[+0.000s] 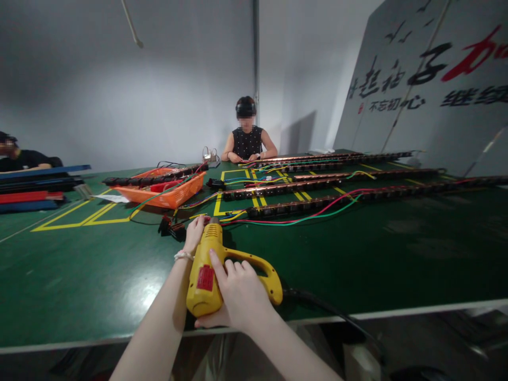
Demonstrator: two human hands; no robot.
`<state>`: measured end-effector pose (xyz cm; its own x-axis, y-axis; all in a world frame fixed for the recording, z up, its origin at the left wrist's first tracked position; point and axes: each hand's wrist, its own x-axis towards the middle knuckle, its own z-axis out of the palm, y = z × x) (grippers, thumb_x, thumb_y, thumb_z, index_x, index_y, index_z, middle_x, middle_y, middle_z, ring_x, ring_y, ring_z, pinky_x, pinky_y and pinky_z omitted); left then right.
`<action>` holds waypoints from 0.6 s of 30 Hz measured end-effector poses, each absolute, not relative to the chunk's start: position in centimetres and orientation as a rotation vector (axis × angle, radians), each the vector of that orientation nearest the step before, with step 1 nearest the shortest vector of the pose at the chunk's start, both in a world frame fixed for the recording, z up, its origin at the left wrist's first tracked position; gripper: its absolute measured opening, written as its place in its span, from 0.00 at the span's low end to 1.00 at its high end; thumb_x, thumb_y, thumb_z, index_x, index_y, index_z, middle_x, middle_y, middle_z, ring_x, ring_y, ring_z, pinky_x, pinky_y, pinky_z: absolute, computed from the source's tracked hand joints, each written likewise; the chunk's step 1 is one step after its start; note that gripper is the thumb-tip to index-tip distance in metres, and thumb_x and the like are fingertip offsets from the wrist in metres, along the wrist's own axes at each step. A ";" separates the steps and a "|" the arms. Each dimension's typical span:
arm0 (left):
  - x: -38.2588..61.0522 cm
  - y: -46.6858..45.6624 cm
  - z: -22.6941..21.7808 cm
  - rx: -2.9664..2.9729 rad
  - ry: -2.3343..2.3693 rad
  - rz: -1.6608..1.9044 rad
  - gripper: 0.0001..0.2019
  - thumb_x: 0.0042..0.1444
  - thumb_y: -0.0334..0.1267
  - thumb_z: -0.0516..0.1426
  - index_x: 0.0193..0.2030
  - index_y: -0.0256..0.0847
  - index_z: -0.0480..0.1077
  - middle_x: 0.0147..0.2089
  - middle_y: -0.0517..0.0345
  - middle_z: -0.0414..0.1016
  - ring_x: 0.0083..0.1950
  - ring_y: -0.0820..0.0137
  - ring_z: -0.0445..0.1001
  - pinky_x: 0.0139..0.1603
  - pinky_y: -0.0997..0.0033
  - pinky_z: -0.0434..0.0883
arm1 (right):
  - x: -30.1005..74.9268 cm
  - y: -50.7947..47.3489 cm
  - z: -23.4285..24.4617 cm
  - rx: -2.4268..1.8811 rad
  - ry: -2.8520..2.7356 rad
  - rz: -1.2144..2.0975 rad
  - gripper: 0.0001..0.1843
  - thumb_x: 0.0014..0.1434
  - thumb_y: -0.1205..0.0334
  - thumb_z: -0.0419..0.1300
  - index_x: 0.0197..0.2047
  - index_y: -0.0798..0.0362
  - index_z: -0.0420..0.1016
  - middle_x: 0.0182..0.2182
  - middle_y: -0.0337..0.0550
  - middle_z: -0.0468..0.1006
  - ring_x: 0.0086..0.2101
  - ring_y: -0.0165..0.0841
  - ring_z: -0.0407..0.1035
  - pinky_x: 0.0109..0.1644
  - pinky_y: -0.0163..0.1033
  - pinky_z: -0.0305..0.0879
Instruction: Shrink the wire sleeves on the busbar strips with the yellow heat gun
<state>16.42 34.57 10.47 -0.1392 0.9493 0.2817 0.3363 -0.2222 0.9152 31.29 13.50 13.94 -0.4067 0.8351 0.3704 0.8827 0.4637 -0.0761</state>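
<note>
My right hand [244,291] is wrapped round the handle of a yellow heat gun [202,264] with a red label on its body. The gun lies sideways, its nozzle facing away from me. Just beyond and left of the nozzle, my left hand [195,233] has its fingers closed at the ends of thin wires [238,216], partly hidden by the gun. These wires lead right to a long dark wrapped wire harness [293,207], with loose red and green wires [297,219] along its near side. Black connectors [172,228] lie beside my left hand.
An orange basket [170,194] holding a harness stands at the back left. More long harnesses [286,188] stretch rightward across the green table [337,264]. The gun's black cord [329,304] drops over the front edge. A co-worker [248,137] sits opposite; another person [24,159] is far left.
</note>
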 end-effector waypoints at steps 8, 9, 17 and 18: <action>16.0 34.2 10.5 1.614 1.459 1.389 0.21 0.50 0.50 0.49 0.34 0.36 0.75 0.38 0.47 0.79 0.42 0.61 0.75 0.45 0.64 0.69 | 31.5 13.6 14.0 -1.414 -2.371 -0.116 0.65 0.40 0.23 0.53 0.68 0.61 0.41 0.38 0.53 0.72 0.34 0.43 0.67 0.42 0.48 0.59; 16.0 34.1 10.5 1.633 1.468 1.384 0.20 0.51 0.49 0.49 0.35 0.36 0.75 0.37 0.47 0.79 0.41 0.61 0.75 0.45 0.63 0.68 | 31.7 13.6 14.1 -1.403 -2.372 -0.102 0.66 0.39 0.23 0.53 0.68 0.61 0.41 0.38 0.52 0.72 0.35 0.42 0.67 0.42 0.48 0.59; 16.4 33.8 10.4 1.725 1.539 1.368 0.16 0.50 0.47 0.50 0.32 0.38 0.73 0.32 0.52 0.76 0.36 0.64 0.72 0.41 0.66 0.68 | 34.6 13.7 14.3 -1.339 -2.437 -0.088 0.63 0.42 0.30 0.59 0.69 0.58 0.38 0.40 0.49 0.73 0.37 0.42 0.69 0.44 0.48 0.60; 16.5 33.8 10.3 1.713 1.535 1.369 0.16 0.50 0.47 0.50 0.32 0.38 0.72 0.32 0.53 0.76 0.35 0.64 0.72 0.39 0.67 0.68 | 34.9 13.7 14.3 -1.339 -2.435 -0.076 0.63 0.42 0.30 0.59 0.69 0.58 0.38 0.40 0.49 0.73 0.38 0.43 0.69 0.45 0.48 0.60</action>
<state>16.52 33.75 10.33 -0.1184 0.9243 0.3627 0.4657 -0.2710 0.8425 34.95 13.73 14.27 -0.4863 0.8070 0.3350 0.8263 0.5494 -0.1241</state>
